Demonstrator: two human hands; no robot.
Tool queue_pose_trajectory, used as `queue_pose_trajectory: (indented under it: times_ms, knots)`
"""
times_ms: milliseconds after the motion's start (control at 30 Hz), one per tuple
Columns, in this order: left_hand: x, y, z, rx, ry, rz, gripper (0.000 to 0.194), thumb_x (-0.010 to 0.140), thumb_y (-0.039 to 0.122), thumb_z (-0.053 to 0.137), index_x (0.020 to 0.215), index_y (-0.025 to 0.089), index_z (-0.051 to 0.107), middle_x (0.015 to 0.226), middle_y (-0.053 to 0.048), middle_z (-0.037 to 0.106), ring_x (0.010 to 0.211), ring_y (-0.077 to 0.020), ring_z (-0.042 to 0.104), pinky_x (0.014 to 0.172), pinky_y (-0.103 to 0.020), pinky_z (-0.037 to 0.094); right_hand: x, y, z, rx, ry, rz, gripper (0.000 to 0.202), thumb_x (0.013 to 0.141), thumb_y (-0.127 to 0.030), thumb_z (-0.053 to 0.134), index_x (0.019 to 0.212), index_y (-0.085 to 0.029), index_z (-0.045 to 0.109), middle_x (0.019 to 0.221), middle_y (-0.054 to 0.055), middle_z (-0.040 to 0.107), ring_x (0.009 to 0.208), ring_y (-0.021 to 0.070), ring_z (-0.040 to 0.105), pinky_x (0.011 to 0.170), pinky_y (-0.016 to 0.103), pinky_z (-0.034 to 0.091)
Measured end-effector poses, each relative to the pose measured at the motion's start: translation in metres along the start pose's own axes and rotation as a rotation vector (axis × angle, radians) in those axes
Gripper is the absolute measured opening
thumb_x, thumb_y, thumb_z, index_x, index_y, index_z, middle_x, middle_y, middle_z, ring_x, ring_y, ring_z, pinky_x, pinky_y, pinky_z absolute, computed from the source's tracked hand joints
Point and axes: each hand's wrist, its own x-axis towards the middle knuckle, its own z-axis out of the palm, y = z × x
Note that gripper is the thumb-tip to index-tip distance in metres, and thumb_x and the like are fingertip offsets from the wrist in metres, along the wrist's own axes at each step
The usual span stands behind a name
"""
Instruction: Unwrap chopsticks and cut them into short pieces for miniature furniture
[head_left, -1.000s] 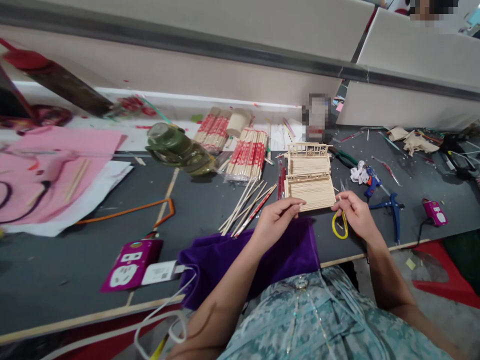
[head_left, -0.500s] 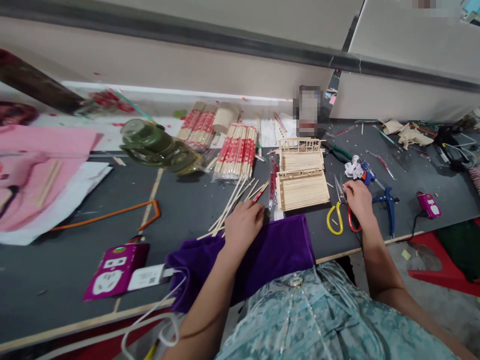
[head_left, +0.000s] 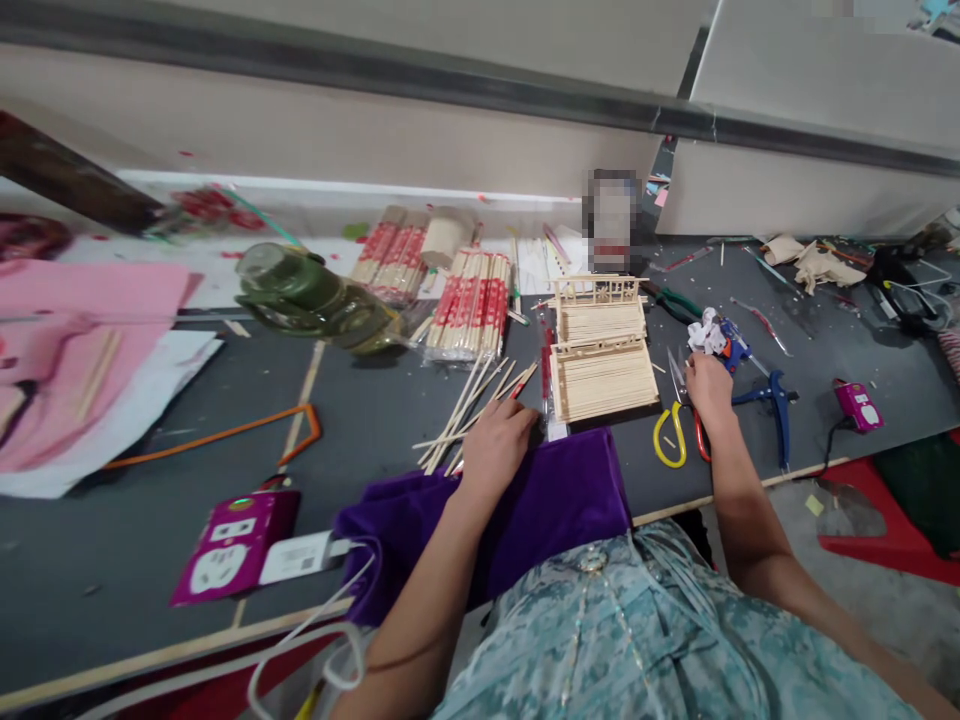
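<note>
My left hand [head_left: 496,445] rests by the edge of the purple cloth [head_left: 559,485], at the near ends of loose wooden sticks [head_left: 455,415]. Its fingers are curled; whatever lies under them is hidden. My right hand [head_left: 709,388] is closed in a pinch beside the scissors [head_left: 670,435], which have one yellow and one red handle and lie with blades apart. The hand partly covers the red handle, and its fingertips show nothing I can name. Between my hands stands a small model made of wooden sticks [head_left: 604,380], with a railing at its back.
Packed chopsticks [head_left: 471,305] and a green bottle [head_left: 319,300] lie behind and left. At right are a blue cutter [head_left: 780,420], a blue glue gun [head_left: 735,345] and green-handled pliers [head_left: 675,302]. Magenta power boxes [head_left: 236,545] and an orange-framed saw [head_left: 217,435] are nearby.
My left hand has shifted slightly right, and the loose sticks beside it lie a little differently. My right hand has moved slightly left and away from me, staying pinched.
</note>
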Motion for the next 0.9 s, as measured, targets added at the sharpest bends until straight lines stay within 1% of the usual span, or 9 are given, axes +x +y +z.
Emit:
queue_pose_trajectory:
  times_ms: [100, 300, 367, 433, 467, 567, 667, 767, 900]
  knots:
    - [-0.001, 0.0, -0.001, 0.011, 0.036, -0.047, 0.035, 0.099, 0.027, 0.04, 0.094, 0.023, 0.074, 0.095, -0.011, 0.067, 0.097, -0.0279, 0.057, 0.075, -0.036, 0.042, -0.001, 0.002, 0.002, -0.02, 0.011, 0.017, 0.024, 0.095, -0.014, 0.047, 0.108, -0.013, 0.067, 0.107, 0.018, 0.071, 0.099, 0.0253, 0.067, 0.08, 0.031, 0.047]
    - [0.009, -0.01, -0.011, -0.045, 0.106, -0.249, 0.033, 0.097, 0.034, 0.045, 0.095, 0.02, 0.074, 0.094, -0.011, 0.07, 0.094, -0.0283, 0.059, 0.077, -0.036, 0.043, -0.004, 0.004, 0.005, -0.027, 0.022, 0.026, 0.025, 0.093, -0.015, 0.049, 0.11, -0.012, 0.068, 0.105, 0.019, 0.07, 0.098, 0.0271, 0.067, 0.08, 0.033, 0.048]
    - [0.014, -0.015, -0.013, -0.091, 0.092, -0.282, 0.03, 0.095, 0.034, 0.047, 0.094, 0.021, 0.074, 0.093, -0.011, 0.071, 0.094, -0.0285, 0.06, 0.076, -0.036, 0.043, -0.01, 0.002, 0.003, 0.03, 0.086, -0.037, 0.027, 0.093, -0.016, 0.049, 0.113, -0.012, 0.067, 0.107, 0.02, 0.069, 0.101, 0.0286, 0.066, 0.083, 0.036, 0.049]
    - [0.018, -0.018, -0.013, -0.127, 0.068, -0.301, 0.028, 0.094, 0.032, 0.048, 0.096, 0.022, 0.074, 0.093, -0.011, 0.072, 0.093, -0.0283, 0.061, 0.075, -0.035, 0.044, -0.018, -0.001, 0.001, 0.149, 0.16, -0.165, 0.03, 0.093, -0.015, 0.048, 0.116, -0.013, 0.066, 0.108, 0.018, 0.069, 0.102, 0.0283, 0.064, 0.087, 0.038, 0.049]
    - [0.019, -0.018, -0.014, -0.139, 0.054, -0.307, 0.027, 0.093, 0.031, 0.049, 0.097, 0.021, 0.074, 0.094, -0.011, 0.071, 0.093, -0.0283, 0.062, 0.075, -0.035, 0.045, -0.023, -0.003, -0.001, 0.22, 0.164, -0.237, 0.031, 0.092, -0.015, 0.048, 0.117, -0.015, 0.066, 0.107, 0.016, 0.07, 0.1, 0.0271, 0.065, 0.088, 0.038, 0.05]
    - [0.019, -0.013, -0.016, -0.152, 0.035, -0.307, 0.027, 0.09, 0.029, 0.052, 0.107, 0.019, 0.071, 0.101, -0.013, 0.069, 0.096, -0.0299, 0.063, 0.079, -0.037, 0.047, -0.038, -0.008, -0.005, 0.436, 0.021, -0.379, 0.041, 0.086, -0.014, 0.054, 0.126, -0.019, 0.062, 0.11, 0.011, 0.07, 0.09, 0.0227, 0.066, 0.086, 0.038, 0.052]
    - [0.017, -0.002, -0.015, -0.262, 0.054, -0.239, 0.045, 0.085, 0.028, 0.061, 0.129, 0.017, 0.061, 0.12, -0.016, 0.064, 0.104, -0.0306, 0.062, 0.087, -0.039, 0.049, -0.048, -0.014, -0.004, 0.626, -0.129, -0.382, 0.062, 0.08, -0.015, 0.06, 0.141, -0.022, 0.05, 0.123, 0.01, 0.068, 0.094, 0.0214, 0.067, 0.08, 0.035, 0.055]
    - [0.016, 0.008, -0.007, -0.516, 0.024, -0.126, 0.072, 0.08, 0.025, 0.067, 0.147, 0.02, 0.043, 0.133, -0.014, 0.06, 0.106, -0.0269, 0.063, 0.093, -0.04, 0.05, -0.051, -0.019, 0.004, 0.752, -0.167, -0.325, 0.074, 0.078, -0.015, 0.06, 0.149, -0.023, 0.041, 0.129, 0.011, 0.067, 0.091, 0.0197, 0.067, 0.08, 0.034, 0.055]
    - [0.016, 0.018, 0.004, -0.761, 0.001, -0.095, 0.076, 0.079, 0.026, 0.066, 0.15, 0.019, 0.041, 0.133, -0.014, 0.063, 0.112, -0.026, 0.063, 0.095, -0.04, 0.05, -0.05, -0.022, 0.015, 0.835, -0.164, -0.275, 0.072, 0.078, -0.015, 0.059, 0.148, -0.021, 0.042, 0.126, 0.011, 0.069, 0.084, 0.0174, 0.067, 0.084, 0.036, 0.055]
